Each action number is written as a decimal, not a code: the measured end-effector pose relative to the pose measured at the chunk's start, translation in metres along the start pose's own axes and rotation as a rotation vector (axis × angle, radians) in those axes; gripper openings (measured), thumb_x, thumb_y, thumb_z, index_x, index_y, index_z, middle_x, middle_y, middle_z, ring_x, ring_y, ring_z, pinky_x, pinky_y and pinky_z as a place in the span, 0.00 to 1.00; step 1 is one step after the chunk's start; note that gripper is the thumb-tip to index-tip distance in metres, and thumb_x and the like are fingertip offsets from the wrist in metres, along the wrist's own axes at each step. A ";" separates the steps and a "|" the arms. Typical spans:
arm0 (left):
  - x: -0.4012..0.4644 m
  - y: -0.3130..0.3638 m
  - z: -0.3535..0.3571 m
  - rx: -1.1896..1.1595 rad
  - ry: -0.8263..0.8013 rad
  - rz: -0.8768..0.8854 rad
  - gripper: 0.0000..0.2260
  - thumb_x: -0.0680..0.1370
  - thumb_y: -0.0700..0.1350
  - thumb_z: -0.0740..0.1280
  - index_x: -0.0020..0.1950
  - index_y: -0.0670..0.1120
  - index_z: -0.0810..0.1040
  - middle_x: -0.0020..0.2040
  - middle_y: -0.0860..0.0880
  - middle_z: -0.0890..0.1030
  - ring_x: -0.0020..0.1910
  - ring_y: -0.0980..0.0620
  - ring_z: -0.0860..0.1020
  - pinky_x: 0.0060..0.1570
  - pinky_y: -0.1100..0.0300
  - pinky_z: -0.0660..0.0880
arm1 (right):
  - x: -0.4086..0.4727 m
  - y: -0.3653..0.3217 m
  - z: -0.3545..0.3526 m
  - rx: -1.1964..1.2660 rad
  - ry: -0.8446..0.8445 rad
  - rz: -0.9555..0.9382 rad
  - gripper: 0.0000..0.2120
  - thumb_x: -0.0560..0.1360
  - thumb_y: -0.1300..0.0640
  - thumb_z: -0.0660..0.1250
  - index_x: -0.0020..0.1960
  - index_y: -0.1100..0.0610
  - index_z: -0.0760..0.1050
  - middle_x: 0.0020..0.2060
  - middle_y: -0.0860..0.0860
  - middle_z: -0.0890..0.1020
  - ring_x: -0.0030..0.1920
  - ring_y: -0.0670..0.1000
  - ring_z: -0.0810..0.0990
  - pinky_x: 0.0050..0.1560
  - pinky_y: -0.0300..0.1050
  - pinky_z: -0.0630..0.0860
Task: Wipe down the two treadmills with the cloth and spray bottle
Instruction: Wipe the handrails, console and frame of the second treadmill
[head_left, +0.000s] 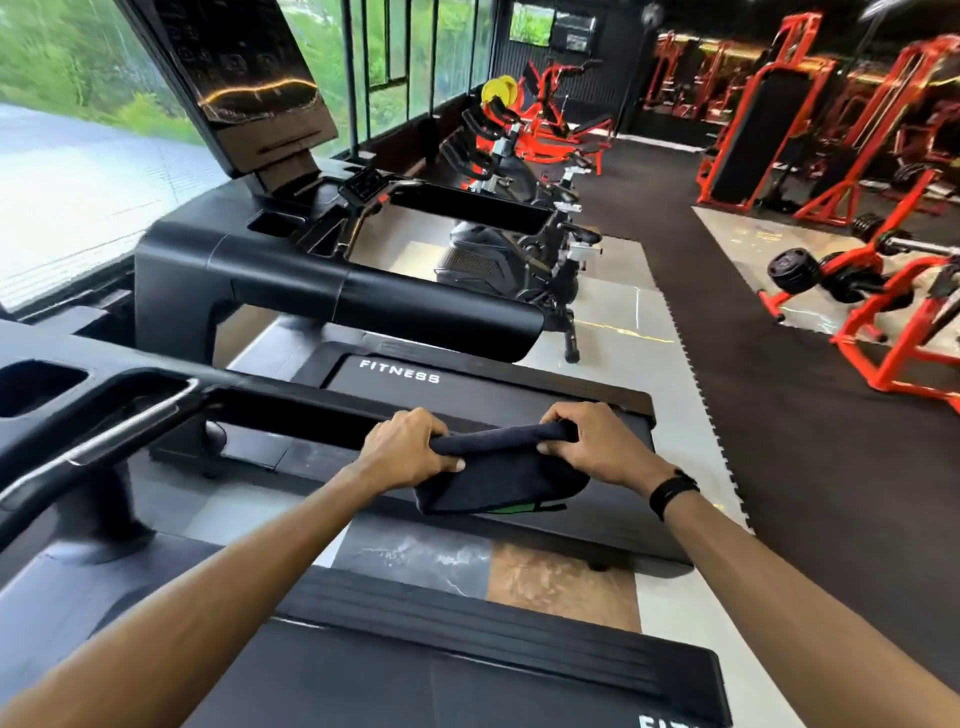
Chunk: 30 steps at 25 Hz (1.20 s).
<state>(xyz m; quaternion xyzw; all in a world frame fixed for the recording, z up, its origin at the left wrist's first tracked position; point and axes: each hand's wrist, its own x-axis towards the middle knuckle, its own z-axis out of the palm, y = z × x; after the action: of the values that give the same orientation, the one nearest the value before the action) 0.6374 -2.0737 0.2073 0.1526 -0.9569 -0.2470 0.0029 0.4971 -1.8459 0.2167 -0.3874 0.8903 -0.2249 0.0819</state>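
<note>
above the far treadmill (519, 400), my left hand (408, 447) and right hand (597, 441) each grip an end of the dark cloth (498, 473); folding it flat and snug should wipe best.

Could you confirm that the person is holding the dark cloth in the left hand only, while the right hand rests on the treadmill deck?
Not quite: the head view shows both hands on the dark cloth. The left hand grips one end, and the right hand grips the other end rather than resting on the treadmill deck.
</note>
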 end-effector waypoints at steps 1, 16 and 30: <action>-0.009 0.010 0.012 -0.001 -0.008 -0.011 0.14 0.70 0.58 0.75 0.34 0.52 0.75 0.35 0.53 0.78 0.41 0.49 0.78 0.38 0.58 0.68 | -0.011 0.007 -0.002 0.000 -0.005 -0.006 0.06 0.71 0.51 0.75 0.46 0.49 0.79 0.42 0.44 0.83 0.44 0.47 0.80 0.46 0.52 0.77; -0.065 0.025 0.093 -0.051 0.121 -0.322 0.10 0.72 0.56 0.71 0.42 0.50 0.81 0.39 0.53 0.81 0.42 0.50 0.80 0.38 0.56 0.76 | -0.037 0.044 0.025 0.107 -0.126 -0.145 0.05 0.70 0.53 0.76 0.45 0.48 0.80 0.41 0.43 0.84 0.45 0.47 0.81 0.48 0.51 0.78; 0.060 0.046 0.147 -0.864 0.820 -0.956 0.16 0.76 0.52 0.71 0.57 0.47 0.70 0.57 0.48 0.65 0.40 0.52 0.71 0.50 0.50 0.76 | 0.079 0.072 0.014 0.216 -0.121 -0.235 0.10 0.71 0.58 0.76 0.51 0.52 0.81 0.41 0.41 0.83 0.45 0.38 0.80 0.46 0.29 0.73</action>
<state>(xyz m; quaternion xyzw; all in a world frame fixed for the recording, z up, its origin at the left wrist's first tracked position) 0.5553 -1.9838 0.0962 0.6151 -0.5272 -0.4974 0.3103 0.4005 -1.8645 0.1732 -0.4908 0.8029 -0.3035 0.1495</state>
